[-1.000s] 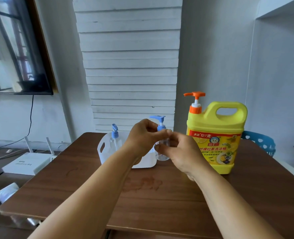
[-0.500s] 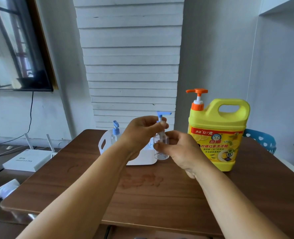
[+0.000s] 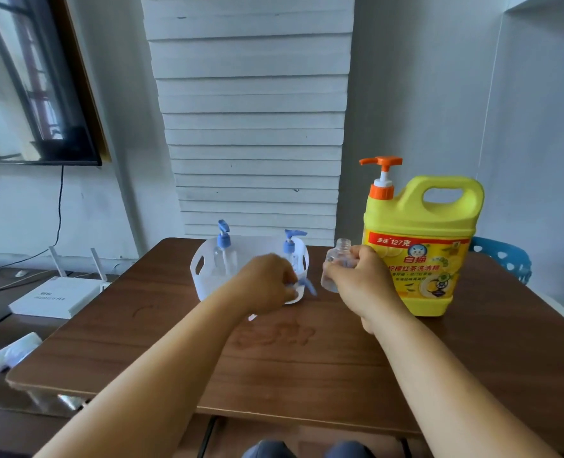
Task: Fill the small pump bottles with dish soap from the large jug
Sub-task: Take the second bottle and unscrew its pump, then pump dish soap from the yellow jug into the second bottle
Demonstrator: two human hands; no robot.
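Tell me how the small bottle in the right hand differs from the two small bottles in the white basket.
The held bottle has no pump and an open neck; the basket bottles have blue pumps on. The right hand grips the held bottle beside the yellow jug; the basket bottles stand inside the white basket. The left hand holds a blue pump. All are small, clear bottles.

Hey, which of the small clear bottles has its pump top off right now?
The bottle held in the right hand, beside the jug; its neck is open. The two bottles in the white basket have blue pumps on.
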